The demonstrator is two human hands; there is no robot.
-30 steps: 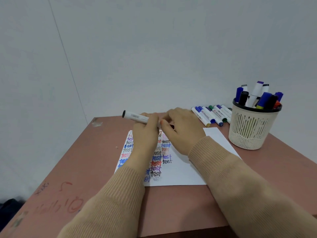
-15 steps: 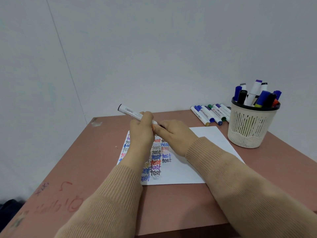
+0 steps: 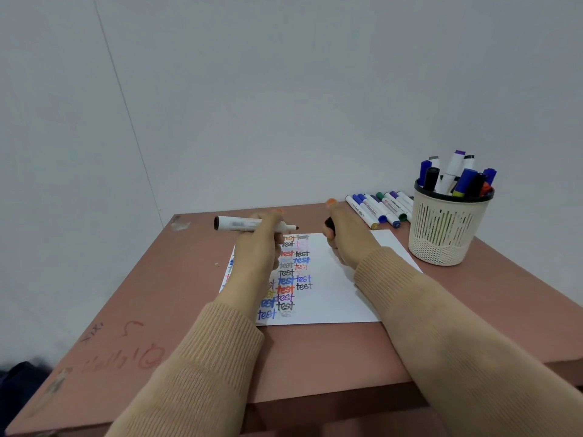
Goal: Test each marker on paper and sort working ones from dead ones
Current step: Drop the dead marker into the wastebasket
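Pinkish-brown desk [image 3: 189, 294] fills the lower part of the view, and red scribbles [image 3: 126, 357] are seen on it, nearer than the sheet of paper [image 3: 334, 298] and to its left. Two beige knitted sleeves are stretched forward from the near edge, the left sleeve [image 3: 195, 373] up to the sheet's near left corner and the right sleeve [image 3: 457, 342] across its right edge. The white sheet is laid flat on the desk, and its left half is covered with columns of the word "test" [image 3: 285, 280], written in black, blue, red, orange and paler inks.

Over the far left part of the sheet, the left hand [image 3: 254, 250] is raised and its fingers are curled round a white-barrelled marker [image 3: 239, 223]. The marker is held roughly level, with its dark butt out past the sheet's left edge and its bared dark tip [image 3: 295, 228] pointed right, above the far edge of the sheet. Over the far middle of the sheet, apart from the tip, the right hand [image 3: 345, 239] is clenched on a black cap [image 3: 330, 223], with the thumb stuck up.

Beyond the sheet's far right corner, a row of capped markers [image 3: 378, 209] is laid side by side on the desk. Just right of that corner, a cream mesh pen holder [image 3: 441, 234] is stood upright, and more markers [image 3: 454, 171] are packed into it. A plain grey wall [image 3: 284, 89] is seen behind the desk.
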